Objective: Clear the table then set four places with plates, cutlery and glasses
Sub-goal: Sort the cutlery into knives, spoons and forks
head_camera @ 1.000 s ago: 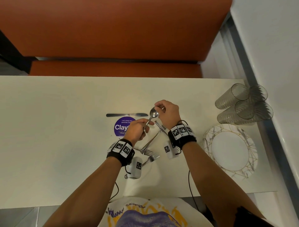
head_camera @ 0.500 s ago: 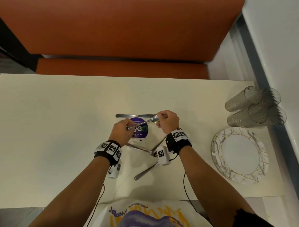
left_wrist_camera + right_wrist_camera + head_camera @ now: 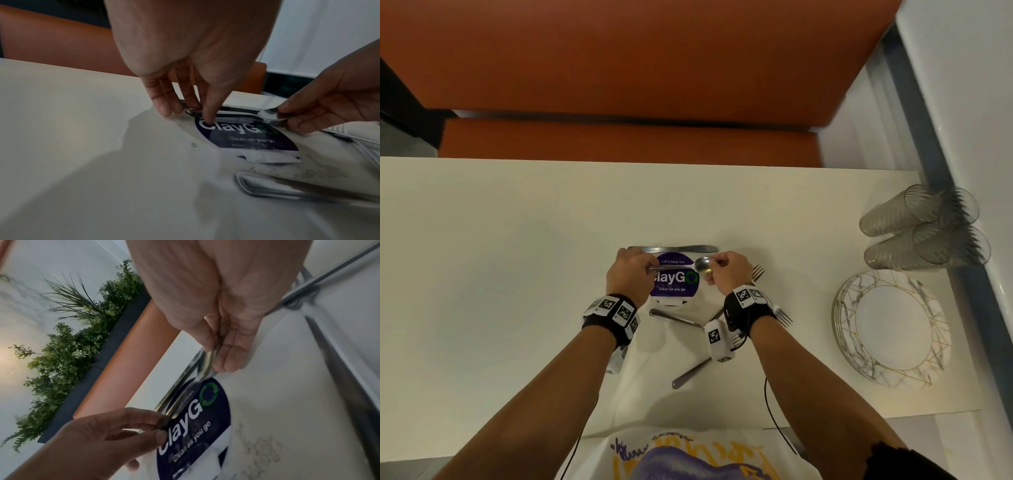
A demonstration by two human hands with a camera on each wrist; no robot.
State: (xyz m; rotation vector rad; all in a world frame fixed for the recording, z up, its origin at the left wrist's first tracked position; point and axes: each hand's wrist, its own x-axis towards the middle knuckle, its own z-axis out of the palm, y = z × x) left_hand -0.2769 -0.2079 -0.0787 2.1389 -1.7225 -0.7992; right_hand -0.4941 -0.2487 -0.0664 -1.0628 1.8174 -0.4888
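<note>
A silver spoon (image 3: 702, 264) lies level across the top of the purple ClayGo sticker (image 3: 674, 282), just in front of a table knife (image 3: 674, 249). My left hand (image 3: 649, 269) pinches the end of the spoon's handle (image 3: 192, 111). My right hand (image 3: 714, 265) pinches its bowl (image 3: 269, 114), which also shows in the right wrist view between thumb and fingers (image 3: 207, 360). I cannot tell whether the spoon touches the table. Several forks lie near my wrists, one handle (image 3: 674, 318) under the sticker, another (image 3: 691, 373) nearer me, tines (image 3: 758, 272) beside my right hand.
A stack of marbled, gold-lined plates (image 3: 890, 329) sits at the right of the white table (image 3: 500, 274). Several ribbed glasses (image 3: 924, 229) lie on their sides beyond it, against the wall. An orange bench (image 3: 619, 144) runs along the far edge.
The spoon has swung from a steep slant to level and come down beside the knife. My left hand has slid out leftward to the handle's end; my right stays on the bowl.
</note>
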